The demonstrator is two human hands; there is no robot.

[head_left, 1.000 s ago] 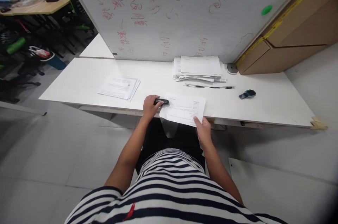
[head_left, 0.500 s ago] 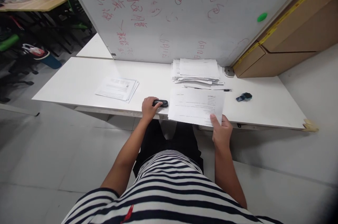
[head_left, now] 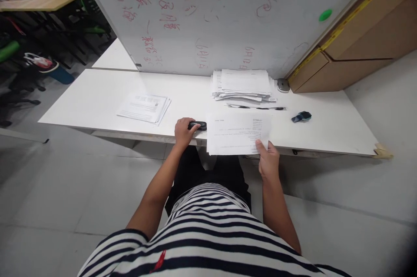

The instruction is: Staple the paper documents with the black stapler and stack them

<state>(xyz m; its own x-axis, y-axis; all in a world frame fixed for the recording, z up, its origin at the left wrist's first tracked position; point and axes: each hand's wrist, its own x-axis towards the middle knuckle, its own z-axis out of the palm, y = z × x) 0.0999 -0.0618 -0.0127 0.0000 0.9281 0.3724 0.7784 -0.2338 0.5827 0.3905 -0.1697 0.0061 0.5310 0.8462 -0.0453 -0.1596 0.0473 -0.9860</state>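
Note:
My left hand (head_left: 185, 131) is closed around a black stapler (head_left: 200, 126) at the front edge of the white table. Its nose points right, at the left edge of the printed sheets (head_left: 234, 133). My right hand (head_left: 269, 158) pinches those sheets at their lower right corner, thumb on top and fingers beneath. How many sheets there are I cannot tell. Behind them lies a thin dark pen (head_left: 257, 107), and beyond it a thick pile of papers (head_left: 244, 82). A smaller stack of papers (head_left: 143, 108) rests on the left part of the table.
A whiteboard (head_left: 195, 20) with red writing stands along the back of the table (head_left: 329, 125). Cardboard boxes (head_left: 355, 33) are stacked at the right. A dark blue watch-like object (head_left: 301, 116) and a grey mouse-like object (head_left: 283, 85) lie on the right side.
My right hand has moved the sheets slightly left, and they look straighter beside the stapler. My left hand stays on the stapler. The whole view has shifted a little.

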